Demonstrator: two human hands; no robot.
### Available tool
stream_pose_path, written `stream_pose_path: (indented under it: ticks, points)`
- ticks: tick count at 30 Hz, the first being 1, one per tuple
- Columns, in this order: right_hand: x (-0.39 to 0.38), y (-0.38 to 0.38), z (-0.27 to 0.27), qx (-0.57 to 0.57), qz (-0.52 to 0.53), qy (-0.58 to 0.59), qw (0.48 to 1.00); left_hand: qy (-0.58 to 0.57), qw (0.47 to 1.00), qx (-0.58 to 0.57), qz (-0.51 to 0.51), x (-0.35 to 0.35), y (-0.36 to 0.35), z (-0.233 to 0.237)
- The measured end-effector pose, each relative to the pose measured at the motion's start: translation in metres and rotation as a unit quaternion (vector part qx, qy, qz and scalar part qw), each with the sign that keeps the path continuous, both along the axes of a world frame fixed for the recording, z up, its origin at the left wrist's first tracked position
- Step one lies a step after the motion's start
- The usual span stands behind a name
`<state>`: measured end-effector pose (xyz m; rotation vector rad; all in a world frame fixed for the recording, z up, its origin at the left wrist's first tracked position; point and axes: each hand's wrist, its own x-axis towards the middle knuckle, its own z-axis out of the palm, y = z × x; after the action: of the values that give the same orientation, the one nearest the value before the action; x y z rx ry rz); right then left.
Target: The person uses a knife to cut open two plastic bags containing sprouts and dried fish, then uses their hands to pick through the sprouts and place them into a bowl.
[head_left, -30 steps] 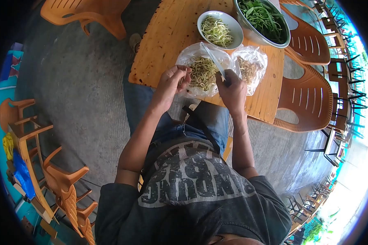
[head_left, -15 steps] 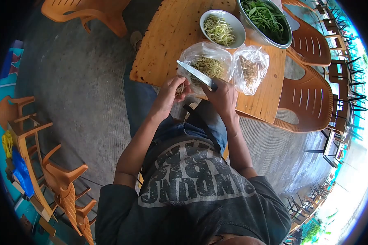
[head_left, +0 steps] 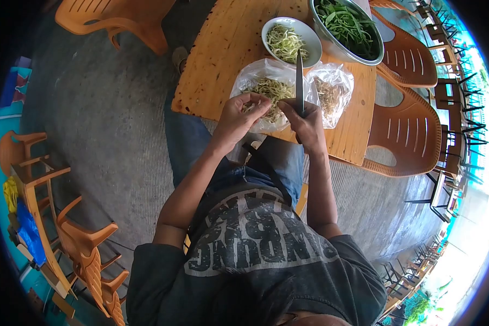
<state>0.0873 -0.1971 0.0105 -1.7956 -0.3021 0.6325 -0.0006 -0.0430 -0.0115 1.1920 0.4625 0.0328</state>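
My right hand [head_left: 309, 127] is closed round the handle of a knife [head_left: 300, 81], whose blade points up and away from me. Its thumb reaches toward my left hand [head_left: 238, 120], which is pinched shut over the near edge of a plastic bag; whatever lies between those fingertips is too small to make out. Inside that clear bag [head_left: 247, 80] is a heap of bean sprouts [head_left: 271, 89]. To its right, a second clear bag [head_left: 346, 89] holds thin brownish trimmings [head_left: 328, 96]. Beyond them a white bowl [head_left: 313, 41] contains paler bean sprouts [head_left: 285, 42].
A metal basin [head_left: 379, 54] of green leaves [head_left: 345, 24] stands at the far right of the wooden table [head_left: 222, 49]. Orange plastic chairs [head_left: 404, 133] line its right side. More chairs [head_left: 84, 239] are at the left, on the concrete floor [head_left: 103, 108].
The knife has swung from pointing left to pointing away from me. My left hand has moved slightly right and away from me, and the tan strands seen in it earlier no longer show.
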Motion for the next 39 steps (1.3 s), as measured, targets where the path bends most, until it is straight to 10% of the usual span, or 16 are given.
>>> stream_pose_path:
  ticks: [7, 13, 39]
  points:
    - [0.003, 0.004, -0.009, 0.069, 0.022, -0.055, 0.996, -0.045, 0.998, 0.04, 0.004, 0.013, 0.0, 0.0]
    - [0.003, 0.0, -0.004, 0.108, -0.009, 0.132, 0.985, -0.034, 0.998, -0.036, 0.032, 0.012, 0.002, 0.003]
    - [-0.034, 0.019, -0.019, 0.17, 0.008, -0.013, 0.985, -0.027, 0.962, -0.233, 0.138, 0.016, -0.008, -0.005]
